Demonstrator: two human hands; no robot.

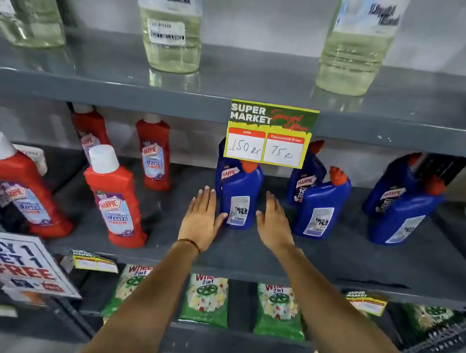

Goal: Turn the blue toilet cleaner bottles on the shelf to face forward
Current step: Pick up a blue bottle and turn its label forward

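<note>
Three blue toilet cleaner bottles with red caps stand in the front row of the middle shelf (332,263), each showing its white barcode label: one in the middle (239,197), one further right (321,209) and one at the far right (401,221). Behind each stands another blue bottle (305,178) with its Harpic label visible. My left hand (202,219) is open at the left side of the middle bottle, its thumb touching the base. On that bottle's right is my right hand (274,224), open, with fingers spread and just off it.
Red Harpic bottles (116,195) stand left on the same shelf. A yellow price card (270,134) hangs from the shelf above, partly covering the middle bottles. Clear bottles of pale liquid (171,21) stand on the upper shelf. Green detergent packs (206,298) fill the lower shelf.
</note>
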